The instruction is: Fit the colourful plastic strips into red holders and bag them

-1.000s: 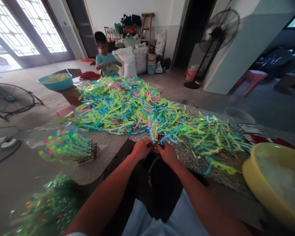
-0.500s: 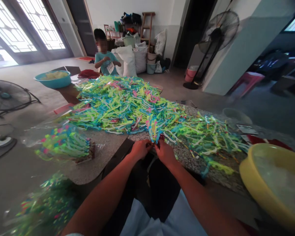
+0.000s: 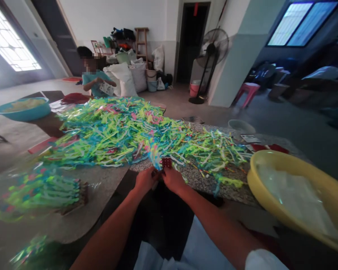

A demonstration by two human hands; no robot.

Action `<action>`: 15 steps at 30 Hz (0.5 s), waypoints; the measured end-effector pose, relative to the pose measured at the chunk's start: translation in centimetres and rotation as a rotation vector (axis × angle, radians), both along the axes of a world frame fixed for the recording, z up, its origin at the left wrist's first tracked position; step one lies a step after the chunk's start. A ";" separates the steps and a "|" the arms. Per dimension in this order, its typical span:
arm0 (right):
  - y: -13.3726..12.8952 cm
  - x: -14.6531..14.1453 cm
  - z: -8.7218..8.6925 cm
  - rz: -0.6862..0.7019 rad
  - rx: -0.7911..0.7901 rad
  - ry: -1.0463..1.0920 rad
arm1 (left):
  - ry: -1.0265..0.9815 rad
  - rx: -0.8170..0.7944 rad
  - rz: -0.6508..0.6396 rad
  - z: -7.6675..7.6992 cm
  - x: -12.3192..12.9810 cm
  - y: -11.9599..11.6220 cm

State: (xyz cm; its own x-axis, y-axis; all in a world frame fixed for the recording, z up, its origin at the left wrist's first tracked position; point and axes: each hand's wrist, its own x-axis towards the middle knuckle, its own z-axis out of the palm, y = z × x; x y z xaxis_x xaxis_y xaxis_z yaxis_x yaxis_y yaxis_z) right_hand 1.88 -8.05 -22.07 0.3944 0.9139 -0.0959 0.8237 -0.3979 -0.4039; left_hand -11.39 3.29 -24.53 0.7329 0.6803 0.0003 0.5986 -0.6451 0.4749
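Note:
Near the front edge of the stone table (image 3: 90, 191), my left hand (image 3: 145, 180) has its fingers pinched at the lower end of a blue, yellow and white strand bundle (image 3: 154, 154). Close beside it on the right, my right hand (image 3: 172, 179) is closed on a small dark red piece (image 3: 166, 162) with rows of dots. The fingertips of both hands almost meet. Behind them spreads a large heap of green, blue, white and pink strands (image 3: 109, 131). At the left lies a clear bag of similar strands (image 3: 45, 191).
A yellow basin (image 3: 255, 180) with clear plastic inside stands at the right. A blue basin (image 3: 45, 109) is at the far left. Beyond the heap a person (image 3: 94, 80) handles a white item. White sacks (image 3: 124, 78) and a standing fan (image 3: 211, 56) are farther back.
The view has turned to the right, so the scene sits farther left. The dark red piece now shows more clearly above my right hand. Both hands remain close together.

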 end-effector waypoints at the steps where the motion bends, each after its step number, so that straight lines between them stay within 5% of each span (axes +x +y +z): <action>1: -0.4 0.7 0.1 -0.005 0.022 0.032 | 0.005 0.013 0.003 0.0 0.0 0.0; 4: -1.9 3.9 0.5 -0.168 0.075 0.016 | 0.037 0.047 0.040 -0.1 -0.3 0.1; 8: -4.1 8.7 0.2 -0.402 -0.065 -0.153 | 0.121 0.048 0.133 0.1 -0.7 0.8; 15: -5.5 11.3 -0.1 -0.328 -0.136 -0.204 | 0.149 0.050 0.171 -0.3 -1.3 1.9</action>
State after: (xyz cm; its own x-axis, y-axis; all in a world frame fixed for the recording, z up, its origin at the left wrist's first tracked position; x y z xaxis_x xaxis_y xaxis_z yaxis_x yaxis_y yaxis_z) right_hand 13.17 -13.53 -22.20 0.6860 0.7211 -0.0970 0.7022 -0.6910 -0.1714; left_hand -12.64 5.15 -24.79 0.6012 0.7967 -0.0624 0.7624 -0.5484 0.3436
